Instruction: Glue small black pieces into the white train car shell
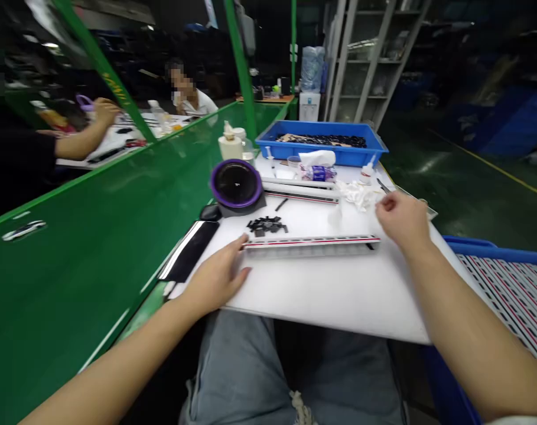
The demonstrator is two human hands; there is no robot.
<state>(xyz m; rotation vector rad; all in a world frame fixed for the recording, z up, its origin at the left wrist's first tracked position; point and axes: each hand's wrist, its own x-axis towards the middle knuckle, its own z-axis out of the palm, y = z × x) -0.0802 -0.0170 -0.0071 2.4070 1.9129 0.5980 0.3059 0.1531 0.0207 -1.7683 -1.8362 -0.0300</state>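
A long white strip [312, 241] with a red line and black patches along its top lies across the front half of the white table. At its left end is my left hand [219, 274], the fingertips touching that end and the thumb held apart from them. My right hand [403, 218] is beyond the strip's right end, its fingers curled together in a pinch. What they hold, if anything, is too small to make out. Near the strip's right end, a small dark piece [370, 246] shows at its edge. Small black pieces [267, 225] lie in a heap behind the strip.
More long strips [301, 195] lie farther back, beside a round purple-rimmed black dish [236, 183]. Crumpled white tissue [357, 195] and a small dropper bottle [367, 172] lie right. A blue bin [268, 144] stands behind. A green partition [95, 236] runs left; two people sit beyond.
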